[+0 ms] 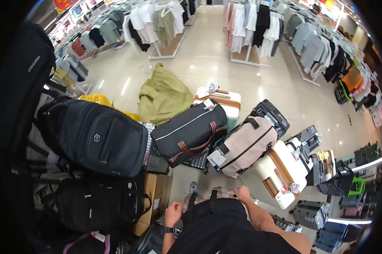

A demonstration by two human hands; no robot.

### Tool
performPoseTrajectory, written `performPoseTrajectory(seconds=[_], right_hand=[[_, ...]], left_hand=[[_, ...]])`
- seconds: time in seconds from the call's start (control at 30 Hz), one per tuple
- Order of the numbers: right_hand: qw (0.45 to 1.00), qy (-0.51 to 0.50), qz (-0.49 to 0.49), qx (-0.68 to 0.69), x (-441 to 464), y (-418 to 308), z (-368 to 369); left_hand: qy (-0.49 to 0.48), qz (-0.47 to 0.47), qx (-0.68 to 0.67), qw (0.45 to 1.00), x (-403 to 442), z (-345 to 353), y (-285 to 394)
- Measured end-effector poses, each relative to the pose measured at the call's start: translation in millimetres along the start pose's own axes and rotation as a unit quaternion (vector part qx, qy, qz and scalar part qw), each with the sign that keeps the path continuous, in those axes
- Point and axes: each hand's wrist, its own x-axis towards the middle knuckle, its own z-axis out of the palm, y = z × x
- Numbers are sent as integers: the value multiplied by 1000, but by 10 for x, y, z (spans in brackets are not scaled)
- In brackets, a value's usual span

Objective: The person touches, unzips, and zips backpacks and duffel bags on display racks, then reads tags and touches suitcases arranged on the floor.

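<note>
My left hand [173, 213], with a dark watch on its wrist, hangs at the lower centre with its fingers curled. Whether it holds anything does not show. My right hand [243, 194] is beside my waist, also curled, near the patterned shorts [221, 192]. Ahead of me a black duffel bag [189, 133] with striped handles lies on top of suitcases. To its right rests a pink duffel bag [247, 146] with a white tag. A white suitcase [280, 171] with brown trim stands nearest my right hand. A large black backpack [100, 137] is at the left.
Behind the bags is an olive cloth [162, 95]. A cardboard box [155, 197] and another black backpack [95, 201] are at lower left. More suitcases [311, 211] stand at the right. Clothes racks [167, 53] line the far floor.
</note>
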Motion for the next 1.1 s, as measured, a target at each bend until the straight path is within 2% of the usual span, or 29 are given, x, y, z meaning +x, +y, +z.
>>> performPoseTrajectory(seconds=[0.1, 0.2, 0.3, 0.33, 0.37, 0.4, 0.47, 0.6, 0.67, 0.73, 0.77, 0.83, 0.9, 0.93, 0.97, 1.0, 1.03, 1.07, 1.1], right_hand=[[999, 28, 25, 26, -217, -181, 112], [995, 65, -2, 70, -183, -103, 570], [986, 91, 18, 141, -197, 233, 1016], [986, 101, 27, 133, -250, 354, 1114], [985, 109, 39, 125, -328, 425, 1191], [983, 115, 55, 130, -478, 404, 1140], [938, 76, 173, 290, -868, 301, 943], [922, 145, 205, 296, -1306, 425, 1145], [880, 149, 265, 365, -1555, 353, 1084], [861, 171, 288, 382, -1666, 407, 1194], [848, 185, 302, 394, -1704, 438, 1261], [840, 214, 312, 388, -1762, 492, 1382], [835, 238, 319, 379, -1802, 590, 1446], [834, 243, 311, 385, -1830, 646, 1473], [833, 248, 303, 391, -1851, 709, 1516], [829, 249, 307, 396, -1775, 940, 1725], [873, 246, 271, 323, -1648, 1300, 2065], [909, 242, 234, 247, -1629, 1523, 2269], [902, 247, 246, 255, -1708, 1531, 2200]], left_hand=[[-8, 45, -6, 999, 410, -382, -119], [-24, 71, -77, 994, 826, -624, -138], [-33, 100, -104, 989, 1267, -716, -71], [-18, 147, -97, 984, 1409, -704, 17], [-5, 193, -91, 977, 1534, -667, 129], [-21, 198, -86, 976, 1638, -621, 288], [14, 302, -15, 953, 1806, -494, 683], [-54, 384, -75, 919, 1984, 32, 1430], [-77, 407, -92, 905, 1916, 320, 1799], [-105, 419, -118, 894, 1705, 550, 2202], [-145, 407, -71, 899, 1747, 752, 2267], [-188, 472, -46, 860, 1678, 1049, 2547], [-148, 516, 33, 843, 1554, 1317, 2747], [-128, 560, 107, 812, 1623, 1507, 2740], [-132, 563, 110, 808, 1649, 1643, 2715], [-118, 560, 191, 798, 1653, 1751, 2703], [-105, 554, 270, 780, 1691, 1886, 2672], [-214, 491, 312, 785, 1922, 2082, 2515], [-222, 499, 317, 775, 1902, 2056, 2449]])
